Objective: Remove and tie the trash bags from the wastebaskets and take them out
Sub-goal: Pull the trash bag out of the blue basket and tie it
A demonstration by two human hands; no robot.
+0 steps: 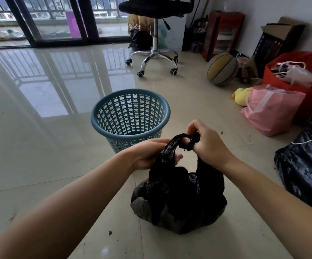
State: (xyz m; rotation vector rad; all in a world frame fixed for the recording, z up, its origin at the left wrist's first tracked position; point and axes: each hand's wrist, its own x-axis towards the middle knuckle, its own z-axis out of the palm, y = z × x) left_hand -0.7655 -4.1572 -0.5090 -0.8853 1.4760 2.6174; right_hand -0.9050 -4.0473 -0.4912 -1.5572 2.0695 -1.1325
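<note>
Glossy tiled floor [39, 146]: left hand [147, 154] and right hand [205, 141] grip the black bag [177, 202] top, just before the basket [130, 113].

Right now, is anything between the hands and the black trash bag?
No. Both the left hand and right hand already grip the twisted top of the black trash bag, which sits on the floor.

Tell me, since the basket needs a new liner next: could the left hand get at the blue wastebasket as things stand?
Probably not yet: the left hand grips the black trash bag. The blue wastebasket stands just beyond it, with nothing between.
</note>
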